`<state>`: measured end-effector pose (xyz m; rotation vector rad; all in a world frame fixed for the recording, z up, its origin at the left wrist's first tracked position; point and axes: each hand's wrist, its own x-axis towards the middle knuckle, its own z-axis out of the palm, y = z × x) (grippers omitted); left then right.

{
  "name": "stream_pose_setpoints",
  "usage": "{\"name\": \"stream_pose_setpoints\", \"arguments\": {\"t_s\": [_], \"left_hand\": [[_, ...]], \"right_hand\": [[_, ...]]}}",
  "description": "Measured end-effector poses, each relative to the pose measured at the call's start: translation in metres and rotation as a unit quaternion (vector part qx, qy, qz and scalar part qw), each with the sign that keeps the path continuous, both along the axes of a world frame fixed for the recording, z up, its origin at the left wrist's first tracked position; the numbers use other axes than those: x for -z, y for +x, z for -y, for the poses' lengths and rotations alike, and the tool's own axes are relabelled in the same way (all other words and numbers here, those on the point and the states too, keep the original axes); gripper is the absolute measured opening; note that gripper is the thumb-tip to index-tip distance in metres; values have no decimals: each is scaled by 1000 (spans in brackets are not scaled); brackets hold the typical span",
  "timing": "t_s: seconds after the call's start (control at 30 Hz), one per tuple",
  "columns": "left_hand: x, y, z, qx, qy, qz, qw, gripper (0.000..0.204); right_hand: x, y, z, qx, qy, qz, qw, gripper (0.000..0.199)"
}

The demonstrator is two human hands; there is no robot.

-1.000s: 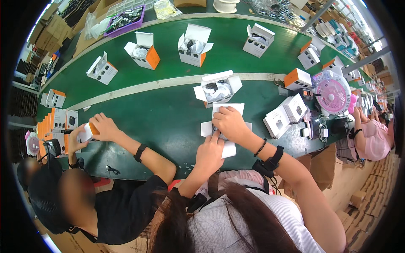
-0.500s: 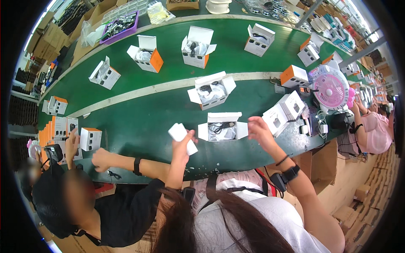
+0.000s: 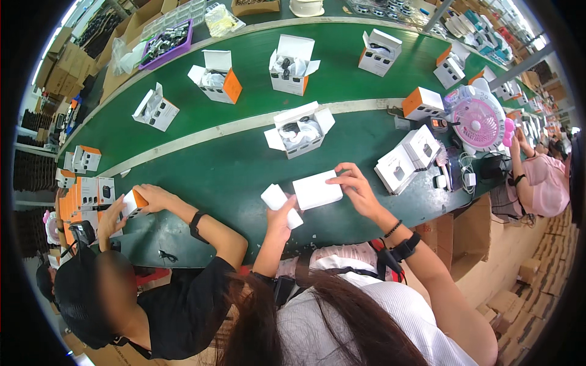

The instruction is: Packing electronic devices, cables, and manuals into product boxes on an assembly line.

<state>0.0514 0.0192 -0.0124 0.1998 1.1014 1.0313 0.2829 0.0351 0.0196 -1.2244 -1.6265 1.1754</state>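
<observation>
My left hand [image 3: 281,218] is closed around a flat white piece [image 3: 274,196], perhaps folded paper. Its ends stick out above and below my fingers. Just right of it sits a small white box [image 3: 316,190] with a plain white panel over its top, hiding the inside. My right hand [image 3: 356,188] has its thumb and fingers on the panel's upper right edge. Beyond these stands an open white box [image 3: 300,135], its flaps spread and a dark cable and clear-bagged parts inside.
Several open orange-and-white boxes [image 3: 292,74] line the far green strip. White printed boxes or booklets [image 3: 400,168] lie right, near a pink fan [image 3: 477,124]. At left a co-worker's hands [image 3: 131,201] hold a box beside stacked boxes [image 3: 85,194]. A loose cable [image 3: 166,255] lies near the edge.
The near box's open flaps and cable are now covered by a white panel. My right hand has moved left onto it. The co-worker's hands have come together on a box.
</observation>
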Motion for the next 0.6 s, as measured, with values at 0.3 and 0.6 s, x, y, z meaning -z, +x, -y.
{"name": "stream_pose_setpoints", "arguments": {"t_s": [0.3,0.6], "left_hand": [[-29,-3,1,14,106,-95,990,28],[-23,2,4,73,106,-204,970,37]], "right_hand": [[-26,-6,-10,-91,127,152,976,39],[-15,-14,2,-59,103,115,986,29]]}}
